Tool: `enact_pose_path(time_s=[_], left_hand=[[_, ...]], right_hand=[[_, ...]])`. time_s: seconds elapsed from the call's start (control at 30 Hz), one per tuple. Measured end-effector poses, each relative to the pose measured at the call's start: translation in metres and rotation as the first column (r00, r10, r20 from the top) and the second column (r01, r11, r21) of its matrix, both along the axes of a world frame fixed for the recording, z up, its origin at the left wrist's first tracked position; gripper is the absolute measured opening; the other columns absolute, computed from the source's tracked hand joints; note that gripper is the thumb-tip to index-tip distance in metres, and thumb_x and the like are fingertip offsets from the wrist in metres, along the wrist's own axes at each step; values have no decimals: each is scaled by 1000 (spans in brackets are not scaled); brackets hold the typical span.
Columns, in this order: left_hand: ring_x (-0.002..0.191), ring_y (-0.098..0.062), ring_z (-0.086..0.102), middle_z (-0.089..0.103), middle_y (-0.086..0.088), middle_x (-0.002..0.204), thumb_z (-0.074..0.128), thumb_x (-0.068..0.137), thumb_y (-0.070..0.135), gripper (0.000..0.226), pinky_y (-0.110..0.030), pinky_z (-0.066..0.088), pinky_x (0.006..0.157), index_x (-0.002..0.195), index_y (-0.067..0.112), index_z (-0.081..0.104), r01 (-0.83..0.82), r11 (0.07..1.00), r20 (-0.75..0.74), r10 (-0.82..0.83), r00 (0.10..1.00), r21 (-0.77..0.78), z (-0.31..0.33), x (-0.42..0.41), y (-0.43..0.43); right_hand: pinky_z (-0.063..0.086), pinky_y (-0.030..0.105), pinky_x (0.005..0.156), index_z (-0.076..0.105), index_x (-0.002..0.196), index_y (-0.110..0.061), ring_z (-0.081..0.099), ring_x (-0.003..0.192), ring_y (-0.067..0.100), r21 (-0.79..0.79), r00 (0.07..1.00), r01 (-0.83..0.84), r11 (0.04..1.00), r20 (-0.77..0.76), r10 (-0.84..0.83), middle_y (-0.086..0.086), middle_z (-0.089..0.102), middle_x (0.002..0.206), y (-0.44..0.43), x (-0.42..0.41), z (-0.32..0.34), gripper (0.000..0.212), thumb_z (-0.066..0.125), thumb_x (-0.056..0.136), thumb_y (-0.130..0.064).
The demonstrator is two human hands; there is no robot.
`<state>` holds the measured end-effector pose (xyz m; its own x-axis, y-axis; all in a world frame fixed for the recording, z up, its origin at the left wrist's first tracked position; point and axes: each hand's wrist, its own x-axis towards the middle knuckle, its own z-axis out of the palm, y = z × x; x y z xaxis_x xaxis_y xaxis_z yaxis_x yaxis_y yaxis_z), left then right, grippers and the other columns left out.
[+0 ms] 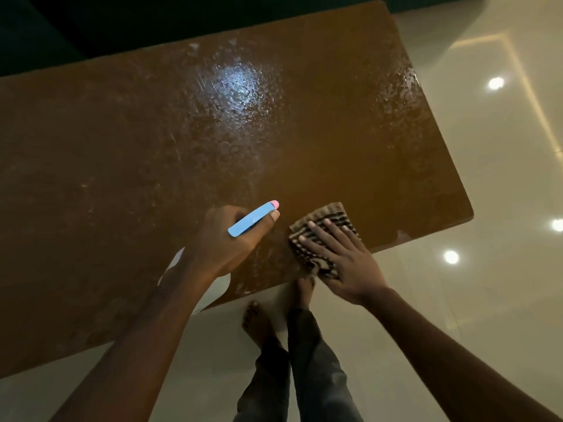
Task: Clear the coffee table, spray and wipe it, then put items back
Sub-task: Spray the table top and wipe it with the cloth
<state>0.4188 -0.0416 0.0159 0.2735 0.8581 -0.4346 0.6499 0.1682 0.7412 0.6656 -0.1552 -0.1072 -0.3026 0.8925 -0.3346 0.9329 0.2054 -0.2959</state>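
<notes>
Table (122, 147), bare of items and spray-wet toward 12 o'clock: left hand (231, 239) with fingers clenched round the spray bottle (253, 219) at 6 o'clock, right hand (344, 260) with fingers flat, released, pressing the checked cloth (323, 217) at 5 o'clock; wiping apparently just under way, putting-back not yet done.

Spray bottle (251, 220) in your left hand (225, 243) above the coffee table (122, 147), cloth (330, 215) lies just right of it at the table's near edge, under your right hand (345, 264).

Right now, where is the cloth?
Head view: the striped cloth lies on the coffee table by its near edge, pressed under the right hand, right of the left hand gripping the spray bottle.
</notes>
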Motion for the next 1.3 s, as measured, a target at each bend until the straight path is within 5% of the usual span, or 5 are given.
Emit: enact_pose_path(time_s=[0.2, 0.43, 0.7, 0.83, 1.3], left_hand=[[51, -24, 58, 62, -10, 61, 58, 77, 60, 51, -32, 51, 47, 76, 10, 68, 8, 1000, 22, -8, 1000, 3, -5, 15, -16], [47, -20, 53, 61, -11, 60, 55, 75, 64, 56, -31, 49, 48, 72, 10, 66, 39, 999, 24, -38, 999, -21, -6, 26, -32], [51, -29, 57, 62, -13, 61, 63, 83, 55, 50, -37, 48, 47, 70, 7, 67, -17, 999, -13, 16, 1000, -39, -6, 11, -48], [54, -33, 56, 61, -17, 62, 61, 82, 59, 55, -36, 47, 51, 70, 6, 65, -66, 996, -40, 64, 997, -53, -8, -5, -65], [41, -9, 46, 46, 11, 45, 65, 87, 45, 38, -16, 34, 42, 61, 19, 60, -183, 983, -11, 182, 983, -21, -35, -61, -104]], right_hand=[[-12, 33, 121, 5, 153, -52, -9, 152, 10, 20, 950, 313, 950, 0, -313, -19, -1, 164, -22, 75, 7, 66, 34, 94, -53], [-8, 43, 123, 7, 157, -40, -10, 153, 18, 58, 561, 827, 559, -43, -826, -8, -2, 167, 9, 26, 7, 71, 30, 91, -52], [-23, 30, 115, -8, 153, -49, -28, 147, 7, 0, 963, 269, 963, -29, -269, -19, -19, 161, 0, -11, 2, 70, 31, 95, -57], [-9, 37, 122, -2, 155, -47, -16, 151, 10, 32, 939, 343, 939, -2, -343, -16, -10, 164, 0, 22, 6, 69, 27, 93, -56], [-13, 35, 120, 8, 155, -44, -13, 152, 12, 19, 756, 649, 761, -126, -642, -11, -2, 166, 9, -44, 6, 66, 30, 93, -51]])
